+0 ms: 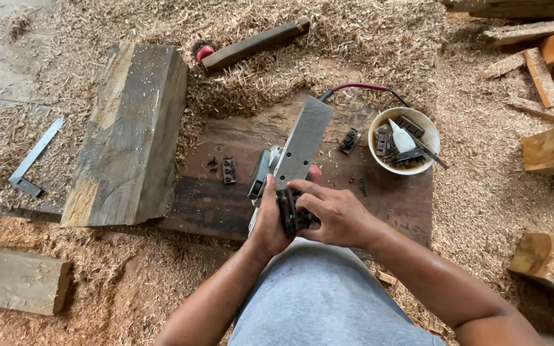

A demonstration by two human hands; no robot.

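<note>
Grey cloth over the person's lap fills the near edge, with both forearms rising from it to the work. Left hand is clamped around the near end of an upturned electric planer, whose flat grey sole faces up and whose long axis runs away from the body, tilted slightly right. Right hand lies just right of that end, fingers closed on a dark blade part held against the planer's drum. Both hands meet at this point. Beyond, on the dark board, sit loose small clamps; a white bowl of parts stands well to the right.
</note>
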